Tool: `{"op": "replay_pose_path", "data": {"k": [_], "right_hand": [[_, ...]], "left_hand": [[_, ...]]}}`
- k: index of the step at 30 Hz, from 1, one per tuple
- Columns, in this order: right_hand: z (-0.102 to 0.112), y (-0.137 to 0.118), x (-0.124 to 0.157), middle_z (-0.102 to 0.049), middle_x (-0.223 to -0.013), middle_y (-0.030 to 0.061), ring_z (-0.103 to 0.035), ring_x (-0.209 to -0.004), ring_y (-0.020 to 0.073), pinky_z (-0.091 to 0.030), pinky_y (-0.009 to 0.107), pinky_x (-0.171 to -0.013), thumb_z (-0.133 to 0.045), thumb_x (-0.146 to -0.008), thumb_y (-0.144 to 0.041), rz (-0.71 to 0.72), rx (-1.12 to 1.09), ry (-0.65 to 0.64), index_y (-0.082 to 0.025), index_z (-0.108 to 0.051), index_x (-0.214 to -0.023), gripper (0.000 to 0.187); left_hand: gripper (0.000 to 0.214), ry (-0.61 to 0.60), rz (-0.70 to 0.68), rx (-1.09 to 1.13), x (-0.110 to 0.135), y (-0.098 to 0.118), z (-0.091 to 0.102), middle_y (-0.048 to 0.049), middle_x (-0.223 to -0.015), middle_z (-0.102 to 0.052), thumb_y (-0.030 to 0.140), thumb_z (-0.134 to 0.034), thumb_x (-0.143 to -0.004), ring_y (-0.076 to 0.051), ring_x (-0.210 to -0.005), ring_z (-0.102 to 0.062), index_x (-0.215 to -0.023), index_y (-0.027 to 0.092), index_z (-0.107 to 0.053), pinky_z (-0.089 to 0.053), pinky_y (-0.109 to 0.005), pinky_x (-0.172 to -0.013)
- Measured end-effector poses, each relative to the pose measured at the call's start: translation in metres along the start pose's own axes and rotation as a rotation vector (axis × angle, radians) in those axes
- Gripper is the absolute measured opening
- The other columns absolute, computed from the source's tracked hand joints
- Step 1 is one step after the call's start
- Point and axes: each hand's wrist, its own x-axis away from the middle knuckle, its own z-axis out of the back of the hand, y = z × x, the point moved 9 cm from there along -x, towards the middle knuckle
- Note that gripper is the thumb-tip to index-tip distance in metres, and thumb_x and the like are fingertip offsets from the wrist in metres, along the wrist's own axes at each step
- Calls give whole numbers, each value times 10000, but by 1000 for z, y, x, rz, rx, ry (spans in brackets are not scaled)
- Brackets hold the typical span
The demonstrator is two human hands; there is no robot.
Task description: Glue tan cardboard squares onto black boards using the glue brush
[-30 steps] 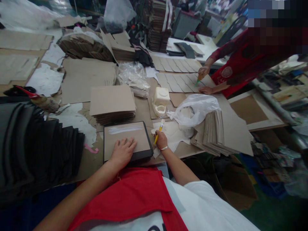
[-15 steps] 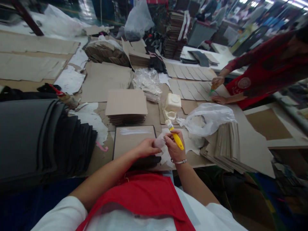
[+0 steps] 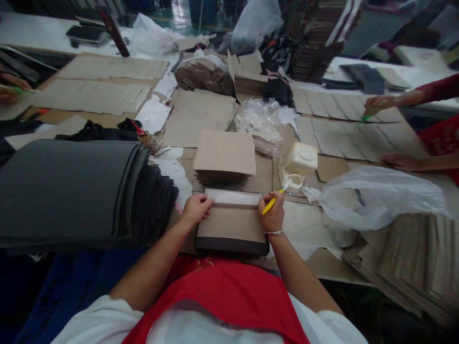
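Between my hands a white paper strip is stretched across the top of a brown cardboard sheet, which lies on a black-edged stack. My left hand pinches the strip's left end. At its right end is my right hand, its fingers closed round a glue brush with a yellow handle; the fingertips also touch the strip. The bristles point away from me, toward the cut-open mouth of a cream plastic container. A pile of brown boards stands just beyond the strip.
Dark grey sheets are piled at my left. To the right lie a clear plastic bag and stacked cardboard. A co-worker's hands work over cardboard panels at the far right; another person's hand shows at far left.
My hands have moved apart, and the crumpled white paper is now drawn out flat over the cardboard. The brush stays in my right hand. The view has turned left.
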Motion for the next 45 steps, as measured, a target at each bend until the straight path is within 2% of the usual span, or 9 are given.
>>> {"op": "replay_pose_path", "data": {"k": [6,23,26,29,31,33,37,42,45], "right_hand": [[-18,3,-4,-592,-836,41,-554,-647,150,-437,273,-595,-476,-759,-241,24,106,-41,-180,-422,-1021,274],[-27,0,-3,-593,-807,57,-551,-672,173,-425,292,-632,-454,-765,-176,83,176,-91,-161,-444,-1035,271],[-21,2,-6,-600,-794,53,-558,-668,175,-429,293,-638,-451,-752,-160,71,171,-123,-162,-443,-1043,291],[-3,4,-7,-614,-827,54,-578,-717,185,-453,306,-675,-460,-709,-133,48,159,-87,-165,-427,-1066,359],[7,-3,-3,-623,-901,78,-591,-803,196,-465,328,-745,-450,-707,-114,92,147,-51,-167,-426,-1079,377],[3,-20,7,-619,-1017,110,-581,-933,209,-454,352,-834,-440,-721,-98,218,129,-90,-169,-441,-1087,373],[-31,-57,37,-606,-1139,122,-526,-1071,211,-399,370,-941,-434,-721,-55,488,154,-311,-173,-511,-1034,343],[-26,-39,39,-656,-932,131,-575,-900,227,-439,381,-830,-411,-721,-55,395,375,-293,-144,-559,-1006,333],[2,-21,34,-641,-785,108,-588,-748,228,-469,370,-708,-425,-700,-92,353,403,-186,-146,-569,-975,315]], "left_hand": [[286,134,-121,-407,-16,12,15,14,-522,-541,409,-547,-742,-129,-561,-531,-604,163,-589,-344,-227,-530],[267,105,-111,-607,-20,13,9,-14,-623,-602,381,-502,-761,-152,-632,-546,-622,175,-598,-349,-241,-579],[268,179,-159,-753,-13,23,12,-53,-779,-651,392,-510,-775,-193,-749,-585,-839,169,-644,-400,-268,-657],[436,323,-408,-918,6,51,7,-130,-1198,-574,319,-497,-811,-262,-1072,-527,-1219,166,-522,-408,-347,-845],[441,239,-627,-1016,18,62,-16,-114,-1375,-446,223,-425,-852,-275,-1237,-409,-1290,207,-476,-355,-396,-952],[429,36,-764,-1097,25,60,-43,-91,-1387,-447,155,-356,-870,-258,-1268,-386,-1265,222,-510,-335,-405,-987],[438,-125,-787,-1164,24,48,-64,-112,-1355,-485,124,-321,-879,-230,-1246,-423,-1279,167,-493,-350,-388,-999],[367,-7,-629,-1182,36,41,-38,-169,-1299,-518,195,-374,-887,-274,-1181,-481,-1195,85,-540,-400,-413,-952],[310,83,-700,-1078,86,51,-2,-172,-1095,-626,281,-467,-867,-260,-1039,-564,-1068,81,-594,-437,-404,-910]]}}
